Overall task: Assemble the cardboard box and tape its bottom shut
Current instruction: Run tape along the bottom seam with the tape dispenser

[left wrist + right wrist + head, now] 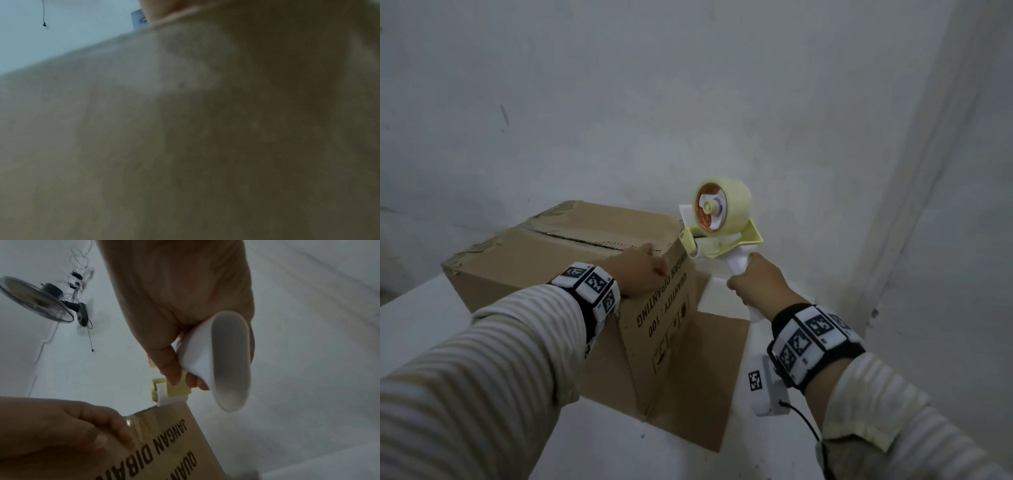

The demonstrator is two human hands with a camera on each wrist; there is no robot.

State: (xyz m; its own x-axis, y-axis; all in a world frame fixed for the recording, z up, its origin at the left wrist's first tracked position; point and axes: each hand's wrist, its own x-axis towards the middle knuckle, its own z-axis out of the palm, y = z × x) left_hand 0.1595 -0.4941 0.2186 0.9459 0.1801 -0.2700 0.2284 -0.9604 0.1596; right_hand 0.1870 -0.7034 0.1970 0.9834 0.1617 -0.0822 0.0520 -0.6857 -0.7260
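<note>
Tape anchored, you press your left hand — fingers fairly straight — on its end against the side of the upturned cardboard box on the white table, so your right hand, curled round the tape dispenser handle, can draw the strip across the bottom seam.

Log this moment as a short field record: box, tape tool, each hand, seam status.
box: cardboard box upside down on the white table, bottom flaps folded shut, lower flaps splayed out
tape tool: tape dispenser at the box's right top edge
left hand: presses the clear tape end onto the printed side
right hand: grips the dispenser's white handle
seam: centre seam not yet taped
</note>
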